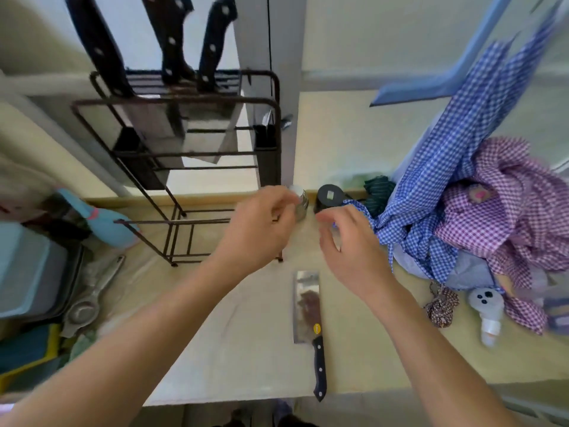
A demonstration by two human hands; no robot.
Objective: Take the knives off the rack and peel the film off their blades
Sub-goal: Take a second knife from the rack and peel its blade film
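A dark wire knife rack [268, 103] stands at the back of the counter. Three black-handled knives [98, 47] [169, 38] [214, 41] sit in it, blades down behind the wires. A cleaver [306, 306] with a black handle and a yellow sticker lies flat on the counter, handle toward me. My left hand [258, 226] hovers in front of the rack's right foot, fingertips pinched together. My right hand [345, 245] hovers just right of it, above the cleaver's tip, fingers curved and apart. I see no film in either hand.
A small metal jar [301, 204] and a black round container [329, 197] stand behind my hands. Blue [446, 167] and purple checked cloths [505, 211] pile up at right. A white bottle [489, 315] lies nearby. A metal strainer [92, 297] and teal bins [27, 272] are at left.
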